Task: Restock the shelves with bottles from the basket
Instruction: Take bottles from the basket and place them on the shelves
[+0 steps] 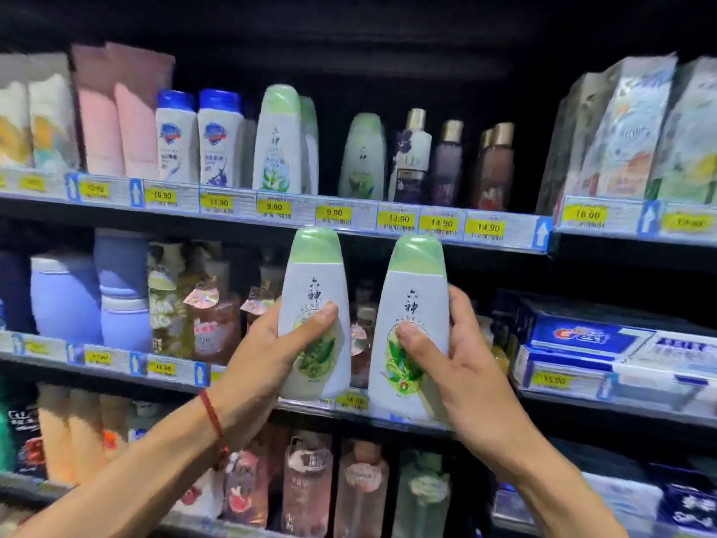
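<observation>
The left hand (271, 343) curls round 1 green-capped bottle (314, 273), the right hand (458, 366) round a 2nd bottle (411, 289), both upright. Raise them, labels forward, onto the upper shelf (419, 221) above the grips.

Blurred: packs (35, 118), upper left; cartons (640, 137), upper right, cut by right edge. Partly hidden: middle-shelf bottles (360, 337), centre, behind held bottles (411, 297). Unreadable: lower-left price tags (98, 358).

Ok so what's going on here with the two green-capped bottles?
A person is restocking shop shelves. The left hand grips the left bottle and the right hand grips the right bottle, both roughly upright, held just below the top shelf. Matching bottles already stand on that shelf above the 9.90 tags. Neither held bottle is shelved yet.
</observation>
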